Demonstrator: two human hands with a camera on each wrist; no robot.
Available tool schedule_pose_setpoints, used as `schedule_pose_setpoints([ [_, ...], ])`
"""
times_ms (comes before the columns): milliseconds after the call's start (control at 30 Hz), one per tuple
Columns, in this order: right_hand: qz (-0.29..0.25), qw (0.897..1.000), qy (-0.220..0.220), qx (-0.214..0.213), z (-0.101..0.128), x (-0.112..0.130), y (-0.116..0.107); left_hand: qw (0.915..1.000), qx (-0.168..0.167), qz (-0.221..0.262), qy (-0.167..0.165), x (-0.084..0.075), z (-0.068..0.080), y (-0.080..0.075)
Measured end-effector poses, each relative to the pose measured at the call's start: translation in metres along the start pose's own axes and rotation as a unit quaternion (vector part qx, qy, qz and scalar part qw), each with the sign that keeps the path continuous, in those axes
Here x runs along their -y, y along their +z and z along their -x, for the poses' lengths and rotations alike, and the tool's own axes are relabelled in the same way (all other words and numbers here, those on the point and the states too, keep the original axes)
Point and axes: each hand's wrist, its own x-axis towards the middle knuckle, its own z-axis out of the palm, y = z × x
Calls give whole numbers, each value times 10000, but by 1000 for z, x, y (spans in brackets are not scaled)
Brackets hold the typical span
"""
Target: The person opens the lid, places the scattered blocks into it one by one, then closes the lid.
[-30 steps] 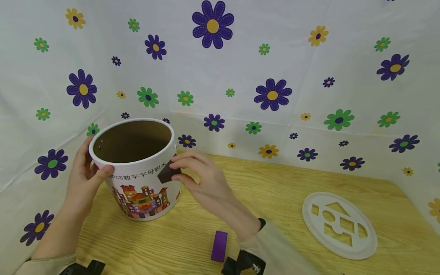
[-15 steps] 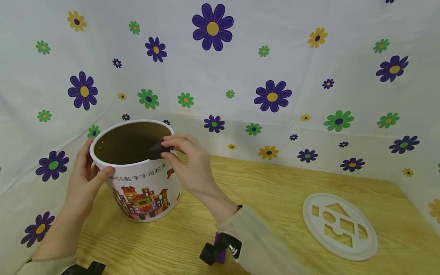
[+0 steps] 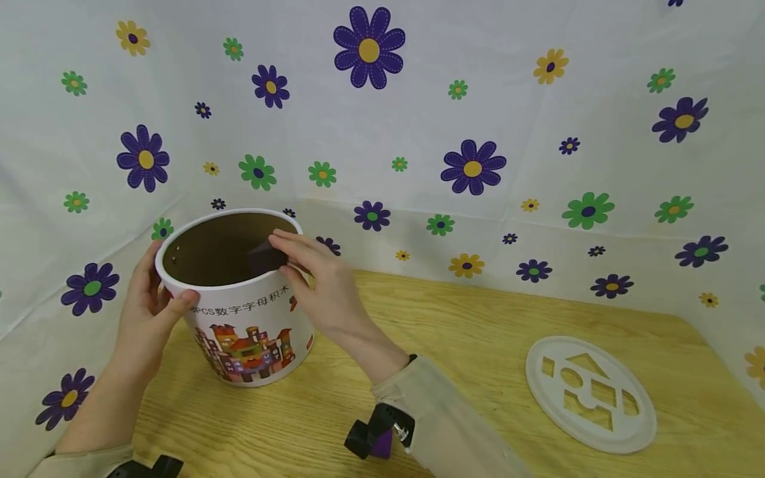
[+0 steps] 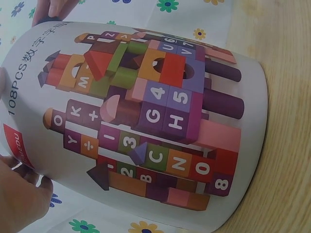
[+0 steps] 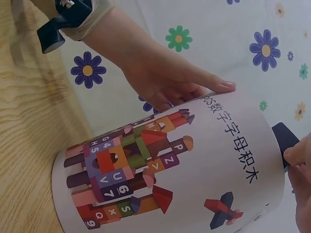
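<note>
A white round bucket (image 3: pixel 251 335), printed with colourful building blocks, stands at the left of the table with its mouth towards me. My left hand (image 3: pixel 146 309) grips its left side, thumb near the front of the rim and fingers round the side. A dark block (image 3: pixel 261 259) is pinched between the thumb and fingers of my right hand (image 3: pixel 323 282). That block sits at the right of the rim, reaching over the opening. The right wrist view shows part of the dark block (image 5: pixel 285 141) projecting past the rim. The bucket's floor is hidden by its wall.
A purple block (image 3: pixel 382 446) lies on the wooden table (image 3: pixel 460 372), partly covered by the right wrist's camera mount (image 3: pixel 370 435). A pale round disc with shaped cut-outs (image 3: pixel 551 398) lies at the right. A flower-patterned cloth (image 3: pixel 412 119) hangs behind and at the left.
My right hand has carried the dark block up and left, from in front of the bucket's wall to over its opening. The left hand keeps its grip. The wrist mount now overlaps the purple block.
</note>
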Motion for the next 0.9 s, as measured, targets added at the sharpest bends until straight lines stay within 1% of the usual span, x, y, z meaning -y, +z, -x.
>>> schedule_pose_setpoints([
  [167, 67, 9999, -19, 84, 0, 1, 1, 10000, -13, 19, -3, 0, -1, 0],
  [333, 101, 9996, 103, 242, 3, 1, 1, 10000, -29, -7, -18, 0, -1, -1],
  [533, 114, 9991, 120, 379, 6, 0, 1, 10000, -8, 90, -8, 1, 0, -1],
  [667, -25, 9987, 221, 461, 10, 0, -1, 10000, 7, 59, -25, 1, 0, -1],
  [767, -220, 9981, 328, 473, 16, 0, -3, 9999, 11, 115, -19, 0, 0, 0],
  [900, -352, 9976, 390, 458, 24, 0, -8, 9998, -4, 191, 17, 0, -1, 1],
])
